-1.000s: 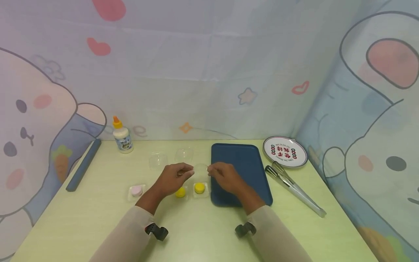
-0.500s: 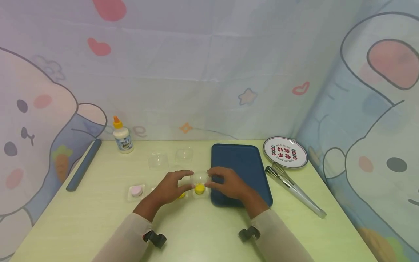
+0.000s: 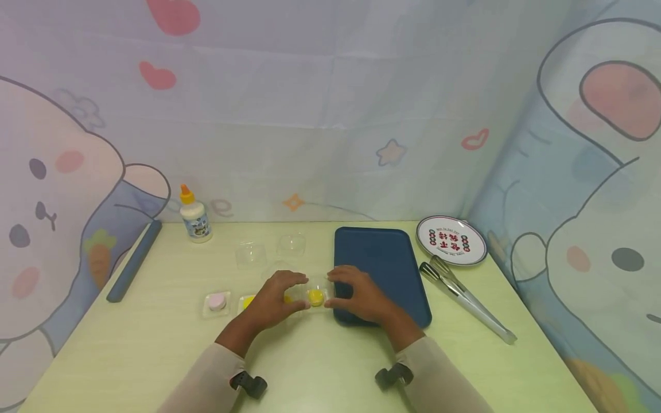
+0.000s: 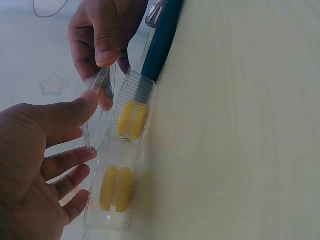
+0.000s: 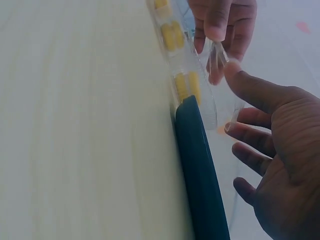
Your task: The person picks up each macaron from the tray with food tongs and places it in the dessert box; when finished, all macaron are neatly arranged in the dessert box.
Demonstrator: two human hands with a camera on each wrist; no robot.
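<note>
My left hand (image 3: 276, 298) and right hand (image 3: 361, 295) pinch opposite sides of a clear plastic lid (image 4: 106, 82) between thumbs and fingers. Right below the lid is a clear box base (image 4: 140, 82) with a yellow macaron (image 3: 315, 297) in it. In the left wrist view the macaron (image 4: 132, 119) stands between ribbed clear walls, with the lid close over them. A second yellow macaron (image 4: 116, 189) sits in the neighbouring clear base, partly behind my left hand in the head view. Further left are another yellow macaron (image 3: 249, 301), half hidden, and a pink macaron (image 3: 217, 301).
Several clear lids (image 3: 250, 253) lie behind the boxes. A dark blue tray (image 3: 376, 258) stands close to the right of the box. Beyond it are an oval plate (image 3: 451, 241) and metal tongs (image 3: 467, 301). A glue-like bottle (image 3: 196, 223) and a blue-grey bar (image 3: 134, 264) are at left.
Both hands have brought the clear lid toward me and down over the right-hand yellow macaron. The hands have spread from a fingertip pinch to a wider hold on its sides.
</note>
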